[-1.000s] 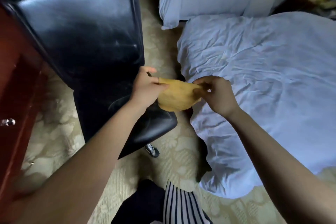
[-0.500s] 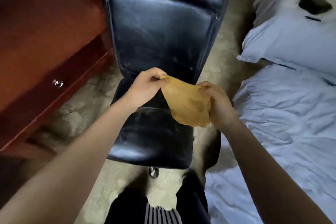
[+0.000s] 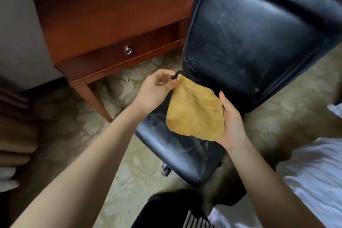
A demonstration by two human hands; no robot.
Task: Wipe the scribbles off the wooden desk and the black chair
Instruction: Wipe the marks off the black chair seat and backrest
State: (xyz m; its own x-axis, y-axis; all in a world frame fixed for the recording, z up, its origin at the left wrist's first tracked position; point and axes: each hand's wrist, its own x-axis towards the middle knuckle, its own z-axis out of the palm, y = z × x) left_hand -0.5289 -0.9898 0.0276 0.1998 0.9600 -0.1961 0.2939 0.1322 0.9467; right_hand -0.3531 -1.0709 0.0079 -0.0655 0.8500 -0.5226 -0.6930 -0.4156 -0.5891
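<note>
Opened out from its bunched shape, the cloth (image 3: 194,109) now hangs nearly flat between the 2 hands, above the seat of the chair (image 3: 249,33), ready for wiping. The left hand (image 3: 155,90) pinches its top corner; the right hand (image 3: 231,122) bears its right edge, fingers hidden beneath, so I cannot tell its grip. The desk (image 3: 111,11) stands beyond, well apart

Head-worn view, close, steeply downward.

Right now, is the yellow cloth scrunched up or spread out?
Spread out. The yellow cloth hangs open over the black chair; the left hand pinches its top corner, the right hand holds its side.
</note>
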